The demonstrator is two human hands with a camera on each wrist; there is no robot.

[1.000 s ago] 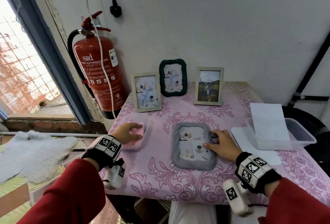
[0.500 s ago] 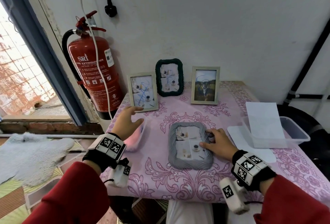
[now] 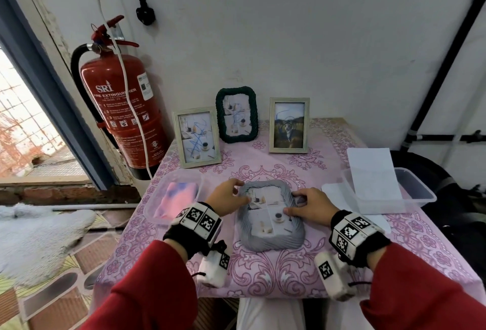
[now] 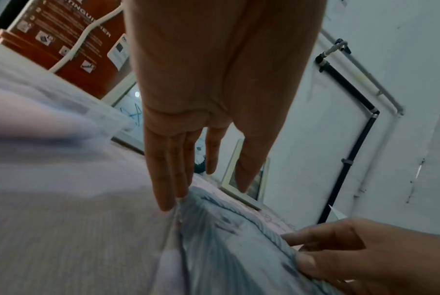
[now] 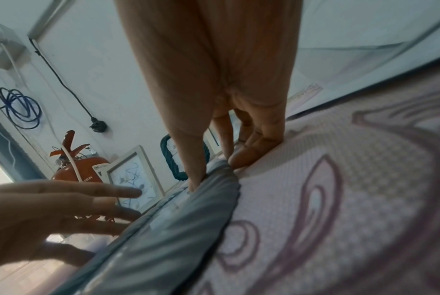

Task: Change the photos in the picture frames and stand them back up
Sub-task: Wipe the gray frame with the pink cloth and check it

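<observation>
Table (image 3: 310, 266): the pink patterned cloth carries three frames standing along the far edge.
Grey frame (image 3: 271, 237): it's lying flat, face up, near centre, between both hands; long axis runs near to far, top end toward the wall.
Left hand (image 3: 227, 199): fingers straight, tips at the frame's far-left edge, not clamped; touching or just short, I can't tell.
Right hand (image 3: 310, 205): thumb on the glass, fingers curled at the right rim, gripping; I judge it nearer for the lift.
</observation>
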